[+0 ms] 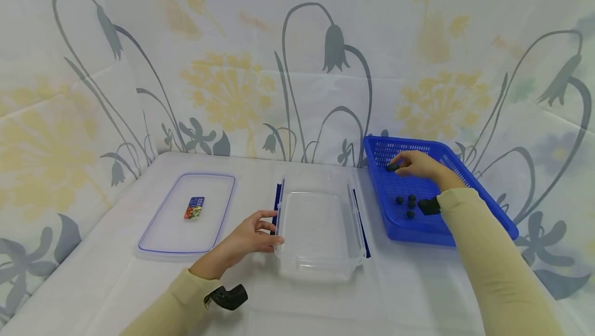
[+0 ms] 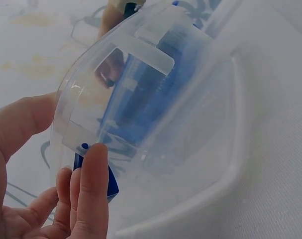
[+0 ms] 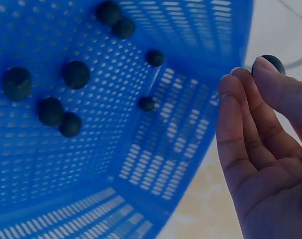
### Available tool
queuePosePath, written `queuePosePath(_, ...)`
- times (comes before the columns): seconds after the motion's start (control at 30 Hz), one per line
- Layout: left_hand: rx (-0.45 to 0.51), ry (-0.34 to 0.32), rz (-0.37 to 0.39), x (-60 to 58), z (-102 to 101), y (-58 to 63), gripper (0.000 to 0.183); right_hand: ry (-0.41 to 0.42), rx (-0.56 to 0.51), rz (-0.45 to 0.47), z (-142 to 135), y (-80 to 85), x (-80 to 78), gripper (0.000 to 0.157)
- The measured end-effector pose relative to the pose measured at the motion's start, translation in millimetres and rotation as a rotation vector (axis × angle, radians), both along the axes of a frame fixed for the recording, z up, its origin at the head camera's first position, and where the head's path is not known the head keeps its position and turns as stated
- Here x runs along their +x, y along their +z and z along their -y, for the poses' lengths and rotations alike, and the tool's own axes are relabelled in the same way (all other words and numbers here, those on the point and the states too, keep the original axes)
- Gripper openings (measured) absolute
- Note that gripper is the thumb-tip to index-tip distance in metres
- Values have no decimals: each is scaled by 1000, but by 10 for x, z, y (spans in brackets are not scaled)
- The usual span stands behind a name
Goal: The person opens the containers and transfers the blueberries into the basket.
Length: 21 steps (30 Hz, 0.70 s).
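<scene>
My right hand (image 1: 412, 164) is over the far left part of a blue perforated basket (image 1: 388, 225). Between thumb and fingers it pinches a small dark ball (image 3: 271, 63), partly hidden by the thumb. Several more dark balls (image 3: 76, 74) lie loose on the basket's floor. My left hand (image 1: 255, 234) grips the left side of a clear plastic container (image 1: 316, 222), its fingers around a blue side clip (image 2: 112, 184). The container stands lidless in the middle of the table, with its blue clips folded down.
On the left of the table lies a clear lid (image 1: 162, 227) with a blue seal and a small picture label (image 1: 194, 208). A white cloth (image 1: 325, 310) covers the table. Behind it hangs a flower-patterned curtain (image 1: 251, 26).
</scene>
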<state>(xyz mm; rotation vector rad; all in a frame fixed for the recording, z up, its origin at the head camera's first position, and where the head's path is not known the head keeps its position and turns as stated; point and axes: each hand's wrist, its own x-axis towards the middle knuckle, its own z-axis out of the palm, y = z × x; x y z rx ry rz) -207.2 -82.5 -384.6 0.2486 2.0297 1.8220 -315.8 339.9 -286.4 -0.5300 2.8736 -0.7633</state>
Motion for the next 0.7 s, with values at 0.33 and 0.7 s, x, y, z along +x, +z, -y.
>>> queuePosePath(0.33,8,-7,6,21,-31,-9,71,-93,-64,55,-340,-188,66,34)
queuePosePath(0.7,0,-15,9,23,-56,-11,72,-121,-108,154,-466,-303,129,42)
